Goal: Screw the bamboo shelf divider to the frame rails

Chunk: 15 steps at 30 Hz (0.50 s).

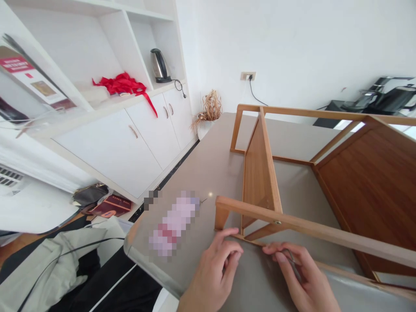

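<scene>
A wooden shelf frame [250, 211] with brown panels lies on its side on the grey table [214, 151]. My left hand [214, 268] is beside its near lower rail. The index finger reaches to the wood, while the thumb and other fingers are curled together; anything between them is hidden. My right hand [300, 273] is closed around a thin grey bent rod, which looks like a hex key [294, 265]. Its fingertips are at the same rail, under the near upper bar. A metal bolt head [277, 222] shows in that bar.
Left of the frame lie a blurred-out item [175, 225] and a small screw [204, 200]. Black appliances [386, 97] stand at the far right. White cabinets [113, 147] line the left, with a kettle [160, 65] and red ribbon [123, 84] on them.
</scene>
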### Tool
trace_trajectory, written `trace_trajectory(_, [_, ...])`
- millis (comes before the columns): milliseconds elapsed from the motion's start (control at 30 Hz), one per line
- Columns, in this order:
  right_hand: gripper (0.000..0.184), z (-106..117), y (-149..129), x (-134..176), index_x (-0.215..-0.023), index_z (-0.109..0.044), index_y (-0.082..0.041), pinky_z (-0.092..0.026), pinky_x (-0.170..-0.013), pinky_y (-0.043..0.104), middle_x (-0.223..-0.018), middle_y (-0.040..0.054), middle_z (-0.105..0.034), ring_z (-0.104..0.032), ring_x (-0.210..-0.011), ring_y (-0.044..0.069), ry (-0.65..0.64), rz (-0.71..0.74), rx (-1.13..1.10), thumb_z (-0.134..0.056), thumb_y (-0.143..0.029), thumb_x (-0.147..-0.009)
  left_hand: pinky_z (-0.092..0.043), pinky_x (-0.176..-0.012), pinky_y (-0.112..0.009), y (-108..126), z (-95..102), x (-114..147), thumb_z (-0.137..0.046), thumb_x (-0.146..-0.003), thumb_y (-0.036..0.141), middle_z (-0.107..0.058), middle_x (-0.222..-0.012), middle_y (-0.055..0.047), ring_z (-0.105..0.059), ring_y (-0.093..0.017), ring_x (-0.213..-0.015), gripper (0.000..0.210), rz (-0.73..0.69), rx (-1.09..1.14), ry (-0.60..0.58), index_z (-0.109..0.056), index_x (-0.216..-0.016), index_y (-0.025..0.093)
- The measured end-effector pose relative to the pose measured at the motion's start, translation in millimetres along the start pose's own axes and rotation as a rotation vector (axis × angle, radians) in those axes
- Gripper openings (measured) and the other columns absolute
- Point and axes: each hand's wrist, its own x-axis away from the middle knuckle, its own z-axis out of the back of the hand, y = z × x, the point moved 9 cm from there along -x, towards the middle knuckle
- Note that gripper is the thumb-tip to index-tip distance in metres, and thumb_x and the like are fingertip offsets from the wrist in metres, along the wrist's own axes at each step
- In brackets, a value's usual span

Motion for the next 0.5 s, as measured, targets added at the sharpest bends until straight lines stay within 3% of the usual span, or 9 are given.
trace_trajectory(100, [0.011,-3.8,-16.7,-12.5,-0.106,-0.057,-0.026,-0.057,-0.082,0.028,-0.099,0.0044,-0.071,-0.07,-0.091,0.017,-0.013,0.063,0.133,-0.05,-0.027,-0.097,-0.054,-0.069,-0.026,5.1,-1.5,0.9,-0.041,-0.1,0.014,-0.06,-0.13,-0.009,-0.07,-0.014,-0.082,0.017,-0.087,-0.176,0.056,-0.055,-0.104,0.023])
trace_trajectory(200, [0.011,-13.8,-9.7,-28.4,-0.099,-0.056,-0.024,-0.057,-0.071,0.027,-0.091,0.0041,-0.071,-0.07,-0.079,0.017,-0.068,-0.055,0.2,-0.047,-0.03,-0.099,-0.054,-0.066,-0.025,6.0,-2.1,2.0,-0.043,-0.098,0.011,-0.062,-0.128,-0.01,-0.072,-0.015,-0.081,0.017,-0.131,-0.27,0.124,-0.054,-0.106,0.022])
trace_trajectory(367, [0.016,-30.5,-10.5,-45.5,-0.094,-0.057,-0.021,-0.055,-0.069,0.027,-0.082,0.0037,-0.069,-0.069,-0.076,0.017,-0.089,-0.025,0.219,-0.042,-0.026,-0.099,-0.052,-0.061,-0.018,10.7,3.7,3.8,-0.05,-0.094,0.007,-0.069,-0.112,-0.007,-0.068,-0.009,-0.067,0.022,-0.252,-0.083,0.157,-0.058,-0.107,0.022])
trace_trajectory(500, [0.01,-20.3,-10.1,-35.9,-0.096,-0.057,-0.021,-0.053,-0.059,0.023,-0.078,0.0026,-0.068,-0.067,-0.067,0.015,0.026,-0.002,0.253,-0.049,-0.027,-0.097,-0.049,-0.056,-0.014,1.6,1.5,3.4,-0.046,-0.094,0.007,-0.072,-0.09,-0.003,-0.067,-0.009,-0.068,0.021,-0.17,0.042,0.101,-0.057,-0.104,0.022])
